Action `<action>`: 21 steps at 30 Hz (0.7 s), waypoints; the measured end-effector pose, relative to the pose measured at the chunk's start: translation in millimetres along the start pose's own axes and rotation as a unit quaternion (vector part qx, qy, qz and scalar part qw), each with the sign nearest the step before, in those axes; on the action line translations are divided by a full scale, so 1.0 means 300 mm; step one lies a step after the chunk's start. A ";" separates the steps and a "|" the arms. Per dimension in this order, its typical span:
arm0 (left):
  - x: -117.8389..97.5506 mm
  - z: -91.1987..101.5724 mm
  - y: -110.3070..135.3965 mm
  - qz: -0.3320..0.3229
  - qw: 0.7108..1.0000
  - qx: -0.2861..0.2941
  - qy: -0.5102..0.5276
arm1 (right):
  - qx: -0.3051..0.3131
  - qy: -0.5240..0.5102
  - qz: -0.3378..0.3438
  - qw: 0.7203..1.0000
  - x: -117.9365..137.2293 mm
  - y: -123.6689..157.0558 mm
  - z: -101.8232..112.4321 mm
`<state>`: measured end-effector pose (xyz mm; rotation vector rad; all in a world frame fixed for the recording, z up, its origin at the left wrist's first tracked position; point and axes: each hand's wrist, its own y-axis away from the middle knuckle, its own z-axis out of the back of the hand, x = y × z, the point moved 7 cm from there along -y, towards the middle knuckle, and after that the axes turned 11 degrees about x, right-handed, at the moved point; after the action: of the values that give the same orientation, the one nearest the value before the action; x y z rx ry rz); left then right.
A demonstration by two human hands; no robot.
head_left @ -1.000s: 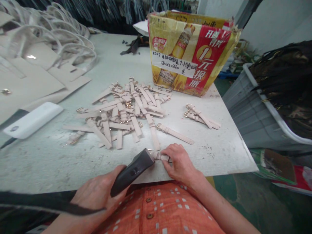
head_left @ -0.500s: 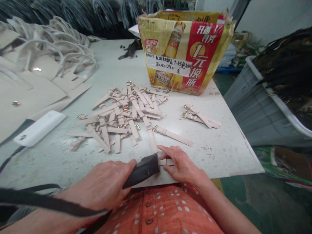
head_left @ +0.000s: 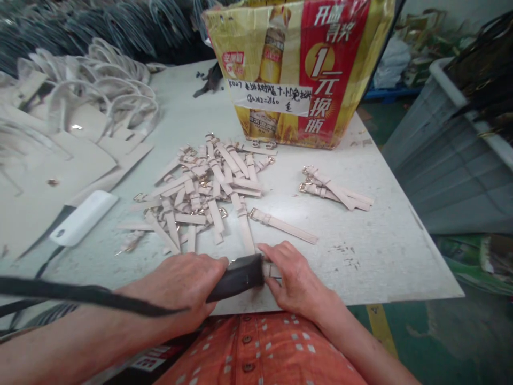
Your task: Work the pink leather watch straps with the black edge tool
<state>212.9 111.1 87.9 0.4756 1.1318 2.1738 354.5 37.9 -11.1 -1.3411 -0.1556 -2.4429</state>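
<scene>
My left hand (head_left: 192,283) is closed around a dark, flat, strap-like piece (head_left: 241,276) at the table's front edge; its exact kind I cannot make out. At the end of that piece, my right hand (head_left: 292,272) pinches a short beige buckle strap (head_left: 271,270), whose visible part shows a loop. Whether the strap passes into the dark piece or lies against it is hidden. Just beyond my hands lies a heap of similar beige buckle straps (head_left: 216,171) with gold buckles. One single strap (head_left: 284,224) rests apart from the heap, near my right fingers.
A yellow and red carton (head_left: 272,69) stands at the back. Several straps (head_left: 332,190) lie to the right on the pale table (head_left: 385,251). At left are a white device with a cord (head_left: 84,219) and beige bag panels (head_left: 52,160). A grey bin (head_left: 425,155) stands right.
My right hand has come closer to the dark piece's end, and less of the beige strap shows between them. The view has shifted slightly. The heap looks unchanged.
</scene>
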 end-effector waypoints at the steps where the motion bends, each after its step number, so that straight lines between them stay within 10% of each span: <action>1: 0.002 -0.003 -0.005 0.004 1.000 0.016 -0.009 | -0.005 -0.003 0.003 1.000 0.003 0.002 0.001; 21: 0.067 -0.060 -0.060 -0.056 0.995 0.000 0.087 | -0.004 -0.019 0.006 1.000 0.001 0.015 0.039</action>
<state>194.6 121.7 63.4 0.2197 1.2201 2.1499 365.2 36.7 -4.6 -1.3882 -0.1466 -2.4124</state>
